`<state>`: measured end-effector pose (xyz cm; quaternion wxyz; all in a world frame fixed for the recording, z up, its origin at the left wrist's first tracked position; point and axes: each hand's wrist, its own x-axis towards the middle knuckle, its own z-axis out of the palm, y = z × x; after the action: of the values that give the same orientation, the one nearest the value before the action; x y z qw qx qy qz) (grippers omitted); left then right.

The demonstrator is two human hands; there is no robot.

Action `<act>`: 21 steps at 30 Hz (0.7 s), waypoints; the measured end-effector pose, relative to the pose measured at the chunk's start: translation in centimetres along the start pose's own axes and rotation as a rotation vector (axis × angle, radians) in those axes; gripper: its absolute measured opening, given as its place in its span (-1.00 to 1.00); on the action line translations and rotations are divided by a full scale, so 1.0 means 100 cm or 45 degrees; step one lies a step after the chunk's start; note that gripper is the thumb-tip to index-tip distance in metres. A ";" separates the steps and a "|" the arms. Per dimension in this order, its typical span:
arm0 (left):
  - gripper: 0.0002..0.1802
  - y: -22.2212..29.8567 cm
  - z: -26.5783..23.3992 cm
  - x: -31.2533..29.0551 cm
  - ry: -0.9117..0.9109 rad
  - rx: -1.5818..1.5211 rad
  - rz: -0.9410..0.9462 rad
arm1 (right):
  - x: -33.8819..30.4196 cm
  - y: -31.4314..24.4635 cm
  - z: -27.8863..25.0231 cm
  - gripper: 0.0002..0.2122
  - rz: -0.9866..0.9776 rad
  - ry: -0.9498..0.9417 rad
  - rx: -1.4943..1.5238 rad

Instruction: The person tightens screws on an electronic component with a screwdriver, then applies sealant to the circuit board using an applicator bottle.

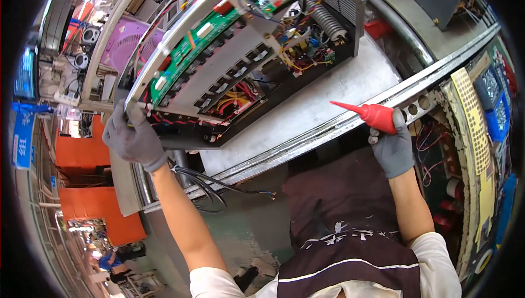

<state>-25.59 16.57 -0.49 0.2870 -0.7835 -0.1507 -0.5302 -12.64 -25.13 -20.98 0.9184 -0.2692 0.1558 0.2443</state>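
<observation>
An open electronics chassis (229, 60) stands tilted in front of me, its boards and wiring exposed. My left hand (134, 139), in a grey glove, is closed around its near left corner, by the end of the pale front frame. A long green circuit board (202, 50) runs along that frame. My right hand (395, 147), also gloved in grey, is wrapped round a red squeeze bottle (377, 117). The bottle's thin pointed nozzle aims left, toward the chassis but apart from it. Part of the right fingers is hidden behind the bottle.
Under the chassis lies a pale metal plate (339, 87), bordered by a metal rail (295, 147). Black cables (205, 180) hang over the rail near my left forearm. At the right are a yellow perforated strip (471, 120) and blue parts bins (497, 114). Orange bins (98, 210) stand left.
</observation>
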 end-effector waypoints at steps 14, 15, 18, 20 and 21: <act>-0.66 0.004 0.001 0.001 -0.027 0.117 -0.055 | -0.001 0.014 0.005 -0.60 -0.025 -0.039 -0.287; -0.66 0.003 0.001 0.000 -0.002 0.103 -0.031 | -0.001 0.015 0.004 -0.59 -0.019 -0.055 -0.306; -0.68 0.003 0.002 -0.001 0.010 0.088 -0.027 | -0.001 0.015 0.004 -0.58 -0.011 -0.054 -0.326; -0.70 0.002 0.001 -0.002 0.001 0.096 -0.049 | -0.001 0.014 0.006 -0.57 -0.008 -0.045 -0.328; -0.70 0.002 0.002 -0.002 0.024 0.081 -0.034 | -0.002 0.014 0.006 -0.57 -0.003 -0.013 -0.349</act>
<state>-25.47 16.57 -0.80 0.3060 -0.7669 -0.1751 -0.5363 -13.45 -23.78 -21.00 0.8741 -0.3913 0.1158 0.2635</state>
